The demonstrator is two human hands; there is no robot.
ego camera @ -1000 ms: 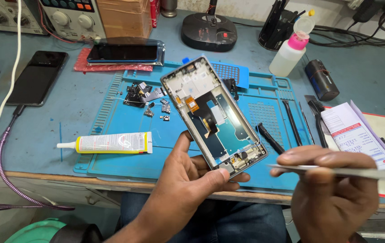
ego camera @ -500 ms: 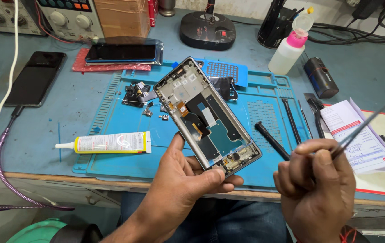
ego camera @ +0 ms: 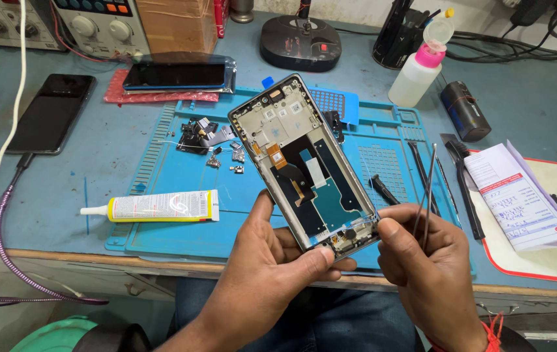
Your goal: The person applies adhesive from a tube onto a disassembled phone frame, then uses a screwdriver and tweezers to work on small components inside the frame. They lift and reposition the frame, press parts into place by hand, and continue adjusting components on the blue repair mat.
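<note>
Your left hand [ego camera: 272, 274] grasps the opened phone frame [ego camera: 304, 163] above the blue mat [ego camera: 174, 228]; right hand [ego camera: 428, 267] fingers pinch tweezers [ego camera: 427, 189]. Steady the frame and probe its bottom edge gently.

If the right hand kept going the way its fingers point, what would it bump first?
Most likely the opened phone frame. The right hand, holding tweezers, points its fingers left toward the frame's bottom end, nearly touching it. The left hand grips that end, just beyond.
</note>
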